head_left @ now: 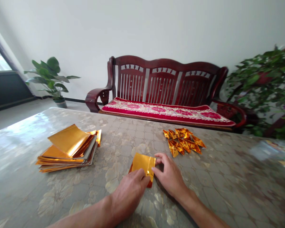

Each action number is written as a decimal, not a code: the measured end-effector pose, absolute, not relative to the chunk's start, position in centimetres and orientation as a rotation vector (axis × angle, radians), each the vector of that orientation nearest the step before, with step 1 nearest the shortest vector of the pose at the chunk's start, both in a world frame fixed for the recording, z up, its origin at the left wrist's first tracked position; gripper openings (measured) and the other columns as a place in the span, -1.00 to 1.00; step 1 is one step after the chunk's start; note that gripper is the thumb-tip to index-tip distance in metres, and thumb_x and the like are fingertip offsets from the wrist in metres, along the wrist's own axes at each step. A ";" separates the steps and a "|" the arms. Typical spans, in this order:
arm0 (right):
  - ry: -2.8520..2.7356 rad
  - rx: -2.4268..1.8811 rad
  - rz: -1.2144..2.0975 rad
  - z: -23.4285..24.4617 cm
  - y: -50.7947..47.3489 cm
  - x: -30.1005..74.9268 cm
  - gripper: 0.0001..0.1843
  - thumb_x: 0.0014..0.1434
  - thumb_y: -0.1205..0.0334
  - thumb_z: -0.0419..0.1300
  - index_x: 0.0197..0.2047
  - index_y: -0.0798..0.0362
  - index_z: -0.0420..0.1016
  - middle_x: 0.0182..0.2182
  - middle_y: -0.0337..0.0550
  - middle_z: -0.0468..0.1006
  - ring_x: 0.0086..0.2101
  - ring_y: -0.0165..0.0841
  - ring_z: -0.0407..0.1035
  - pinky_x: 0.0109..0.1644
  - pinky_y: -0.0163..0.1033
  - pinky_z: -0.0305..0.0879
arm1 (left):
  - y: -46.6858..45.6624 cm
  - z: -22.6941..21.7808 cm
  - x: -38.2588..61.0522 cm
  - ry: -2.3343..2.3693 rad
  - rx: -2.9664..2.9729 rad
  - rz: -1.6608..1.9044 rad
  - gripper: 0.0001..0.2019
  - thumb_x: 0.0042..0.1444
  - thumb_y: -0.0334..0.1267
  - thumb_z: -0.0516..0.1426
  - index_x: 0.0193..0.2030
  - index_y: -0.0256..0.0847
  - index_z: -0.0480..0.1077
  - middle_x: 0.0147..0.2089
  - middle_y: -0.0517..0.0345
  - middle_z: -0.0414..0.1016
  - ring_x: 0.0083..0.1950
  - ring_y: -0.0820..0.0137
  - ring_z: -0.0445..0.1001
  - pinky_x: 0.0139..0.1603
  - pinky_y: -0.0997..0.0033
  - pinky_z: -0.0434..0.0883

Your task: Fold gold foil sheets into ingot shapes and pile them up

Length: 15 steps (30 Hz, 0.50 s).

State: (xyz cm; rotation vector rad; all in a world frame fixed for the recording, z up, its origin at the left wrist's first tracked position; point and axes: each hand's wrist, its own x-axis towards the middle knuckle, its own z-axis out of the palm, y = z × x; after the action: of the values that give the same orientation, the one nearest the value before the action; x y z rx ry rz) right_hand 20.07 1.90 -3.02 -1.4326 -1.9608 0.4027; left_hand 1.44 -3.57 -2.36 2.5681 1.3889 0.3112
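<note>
A folded sheet of gold foil paper [141,162] lies on the table in front of me, with a crease running along its right side and a darker orange layer showing at its lower edges. My left hand [130,190] is closed over the near edge of the sheet, its fingers curled and partly hidden from view. At the right edge, my right hand [169,174] holds the paper between thumb and fingers. Beyond it to the right lies a cluster of several folded gold foil ingots [184,142]. A stack of gold foil sheets [66,148] rests to the left.
The patterned table [116,136] spreads under everything. Clear plastic packaging [270,151] lies at its right side. Behind stands a dark red wooden bench [166,79] with a red floral cushion [168,110]. Potted plants [51,76] flank the bench.
</note>
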 end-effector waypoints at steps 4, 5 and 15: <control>-1.889 -1.363 0.464 -3.3 1.9 20.2 -0.54 0.11 0.36 0.14 0.11 0.00 0.32 -0.35 -0.28 0.56 -0.28 -0.31 0.49 -0.15 -0.20 0.39 | -3.3 -1.8 1.2 1.330 2.520 0.461 -0.82 0.34 -0.38 0.00 -0.08 -0.12 0.41 -0.16 0.16 0.46 -0.18 0.38 0.50 -0.13 0.43 0.48; -1.878 -1.331 0.426 -3.2 1.8 20.2 -0.53 0.13 0.37 0.13 0.13 0.00 0.30 -0.34 -0.27 0.57 -0.29 -0.32 0.50 -0.15 -0.21 0.39 | -3.2 -1.6 1.0 1.322 2.503 0.566 -0.80 0.35 -0.37 0.00 0.00 -0.11 0.39 -0.11 0.14 0.46 -0.15 0.38 0.51 -0.10 0.42 0.49; -2.215 -0.837 -0.336 -0.6 -0.3 20.1 -0.54 0.30 0.41 0.09 0.25 0.06 0.26 -0.26 -0.09 0.60 -0.26 -0.27 0.45 -0.14 -0.14 0.28 | -2.3 -0.5 -0.1 1.292 2.461 1.112 -0.73 0.32 -0.29 0.08 0.13 -0.10 0.36 0.00 0.04 0.51 -0.05 0.36 0.53 -0.01 0.38 0.51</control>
State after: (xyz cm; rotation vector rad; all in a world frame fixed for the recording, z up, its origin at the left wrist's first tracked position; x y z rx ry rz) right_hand 20.13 -0.25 -0.57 -0.8370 -2.2154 -0.3356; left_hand -0.13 -2.35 -0.48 2.4614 1.2916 1.1124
